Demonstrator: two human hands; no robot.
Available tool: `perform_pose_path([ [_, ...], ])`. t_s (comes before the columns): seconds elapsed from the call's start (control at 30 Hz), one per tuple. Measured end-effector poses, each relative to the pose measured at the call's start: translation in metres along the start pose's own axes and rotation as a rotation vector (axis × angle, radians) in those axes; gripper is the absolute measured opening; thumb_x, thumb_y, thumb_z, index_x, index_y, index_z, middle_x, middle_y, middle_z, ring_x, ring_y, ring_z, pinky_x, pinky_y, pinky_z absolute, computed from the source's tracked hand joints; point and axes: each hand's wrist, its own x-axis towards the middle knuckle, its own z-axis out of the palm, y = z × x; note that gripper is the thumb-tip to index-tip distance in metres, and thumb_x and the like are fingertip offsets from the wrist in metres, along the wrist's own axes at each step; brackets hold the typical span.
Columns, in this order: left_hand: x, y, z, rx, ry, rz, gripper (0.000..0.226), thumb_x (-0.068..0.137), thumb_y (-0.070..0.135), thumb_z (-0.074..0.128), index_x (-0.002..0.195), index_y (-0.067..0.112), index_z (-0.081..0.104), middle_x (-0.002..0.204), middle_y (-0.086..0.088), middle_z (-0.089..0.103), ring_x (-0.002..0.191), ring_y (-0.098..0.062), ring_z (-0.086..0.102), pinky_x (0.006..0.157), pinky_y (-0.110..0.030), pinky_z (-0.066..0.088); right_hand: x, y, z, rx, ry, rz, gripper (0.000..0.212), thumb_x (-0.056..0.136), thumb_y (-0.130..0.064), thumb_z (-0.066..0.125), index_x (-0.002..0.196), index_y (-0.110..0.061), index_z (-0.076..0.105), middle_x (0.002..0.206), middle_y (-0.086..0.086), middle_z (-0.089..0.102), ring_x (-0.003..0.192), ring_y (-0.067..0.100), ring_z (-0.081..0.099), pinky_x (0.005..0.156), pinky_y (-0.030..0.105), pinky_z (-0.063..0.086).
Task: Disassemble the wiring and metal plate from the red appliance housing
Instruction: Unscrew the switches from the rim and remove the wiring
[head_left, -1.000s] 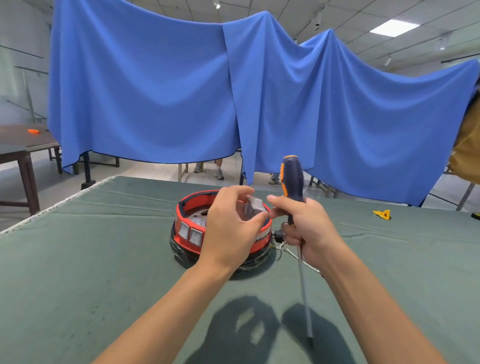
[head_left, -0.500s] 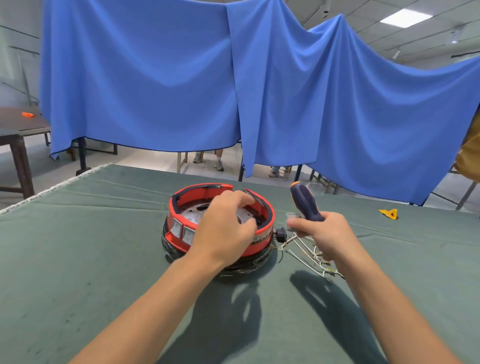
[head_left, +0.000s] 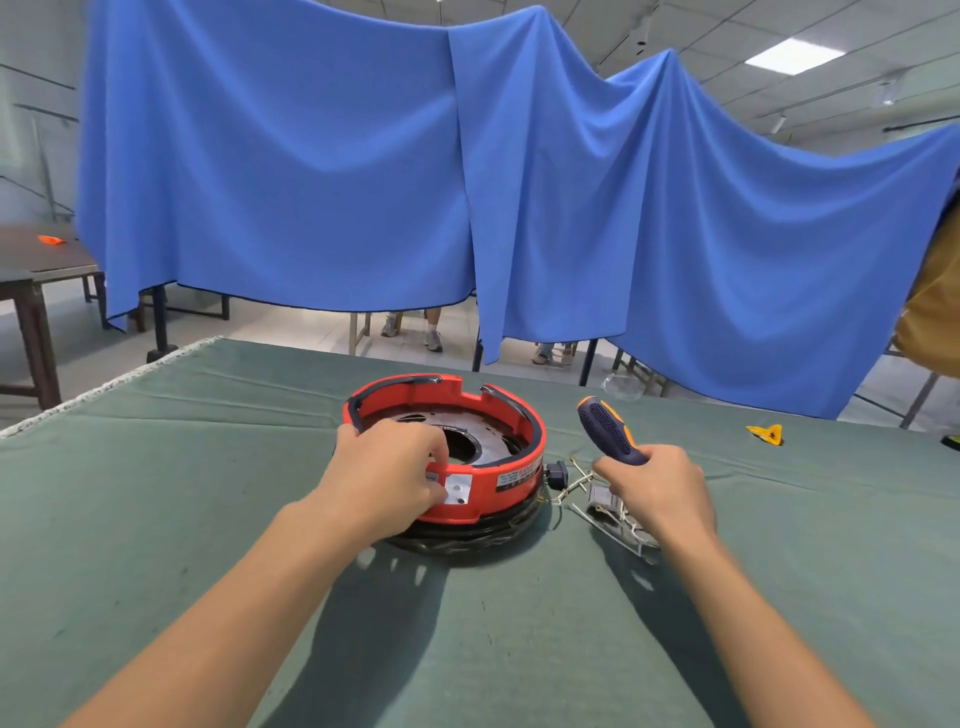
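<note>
A: Where is the red housing (head_left: 452, 457) placed?

B: Mid-table (head_left: 156, 519), toward the far edge. Its near rim is gripped by the left hand (head_left: 387, 475), fingers curled over the wall. The metal plate (head_left: 467, 434) is seen still seated inside.

A: Right hand (head_left: 657, 491)?

B: Wrapped round a screwdriver (head_left: 610, 431), handle angled up and away; shaft hidden. The wiring (head_left: 605, 512) is laid on the cloth just right of the housing, under that hand.

A: Key relation?

B: Plate is left of the tool, nearer the left hand; wiring probably still tethered at the black plug (head_left: 556, 474).
</note>
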Motion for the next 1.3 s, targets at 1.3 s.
perform_pose_path([
  [1.3,0.001,-0.018,0.066,-0.12,0.332,0.069,0.047,0.085,0.05,0.055,0.127,0.031,0.049,0.131,0.01,0.042,0.134,-0.012,0.02,0.109,-0.037,0.023,-0.061,-0.121,-0.023,0.404,0.53,-0.701,0.04,0.069,-0.03,0.06,0.048,-0.013,0.031,0.04,0.002,0.034,0.054,0.019,0.038,0.051,0.019,0.031],
])
